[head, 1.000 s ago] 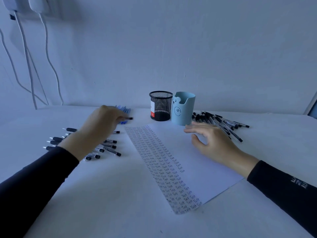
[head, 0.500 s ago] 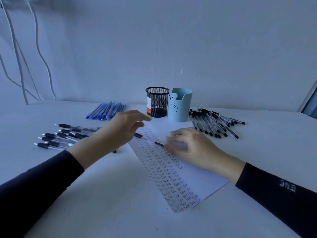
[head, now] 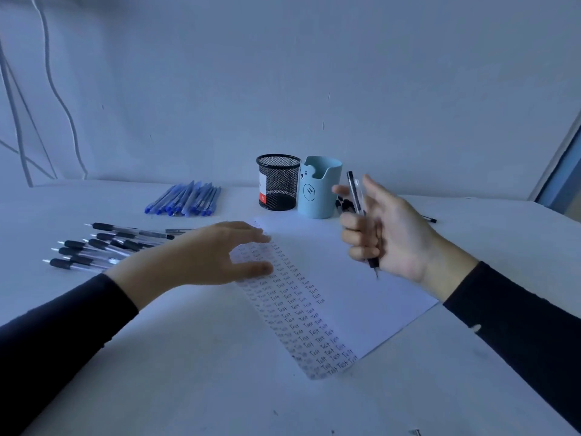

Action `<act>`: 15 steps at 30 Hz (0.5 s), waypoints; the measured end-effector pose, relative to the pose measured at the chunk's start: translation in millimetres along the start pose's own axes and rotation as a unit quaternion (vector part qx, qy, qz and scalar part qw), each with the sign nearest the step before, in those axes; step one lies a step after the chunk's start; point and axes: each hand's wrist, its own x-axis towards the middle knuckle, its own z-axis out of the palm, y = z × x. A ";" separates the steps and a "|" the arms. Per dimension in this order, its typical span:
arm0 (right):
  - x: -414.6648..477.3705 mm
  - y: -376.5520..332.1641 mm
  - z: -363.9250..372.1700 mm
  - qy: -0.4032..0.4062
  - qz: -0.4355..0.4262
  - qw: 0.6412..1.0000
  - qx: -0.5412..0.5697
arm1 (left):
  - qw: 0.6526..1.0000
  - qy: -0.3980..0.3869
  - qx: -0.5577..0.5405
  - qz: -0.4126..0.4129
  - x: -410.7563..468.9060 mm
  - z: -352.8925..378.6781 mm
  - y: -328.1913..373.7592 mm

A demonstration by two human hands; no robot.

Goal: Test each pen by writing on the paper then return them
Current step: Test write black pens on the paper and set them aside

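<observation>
Nearest to me, both my forearms in dark sleeves reach in over a pale counter point(head: 188, 372). Between them lies a white sheet of paper point(head: 371, 303), set at a slant, its left side filled with columns of the handwritten word "Test" and its right side blank.

My left hand point(head: 201, 259) is over the upper left edge of the paper, palm down, fingers loose and spread, holding nothing. It is blurred, and I cannot tell whether it touches the sheet.

My right hand point(head: 390, 234) is raised above the right part of the paper, palm turned toward me. Its lower fingers curl round a clear pen point(head: 354, 190) with a dark grip. The pen stands nearly upright, tip pointing down, clear of the paper.

To the left, on the counter, a row of clear pens with black grips point(head: 103, 243) lies side by side. Farther back is a pile of blue pens point(head: 185, 199).

At the far end of the paper stand a black mesh cup point(head: 278, 182) and, touching it on the right, a light blue cup point(head: 319, 187) with a bear face. A few black pens point(head: 344, 206) lie beside that cup, mostly hidden by my right hand.

Behind is a plain wall, with cables point(head: 59, 99) hanging at its left.
</observation>
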 end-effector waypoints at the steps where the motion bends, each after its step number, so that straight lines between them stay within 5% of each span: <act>1: -2.3 -0.7 3.0 -0.016 0.019 1.000 -0.004 | 1.000 -0.012 -0.005 -0.005 0.5 1.5 -1.2; 9: -6.5 6.3 9.3 0.039 0.052 0.996 0.060 | 0.998 -0.044 -0.054 -0.009 2.4 4.3 -6.5; 15: -9.8 8.8 17.5 -0.003 -0.003 0.999 -0.040 | 0.997 -0.054 -0.058 -0.009 1.2 3.6 -5.7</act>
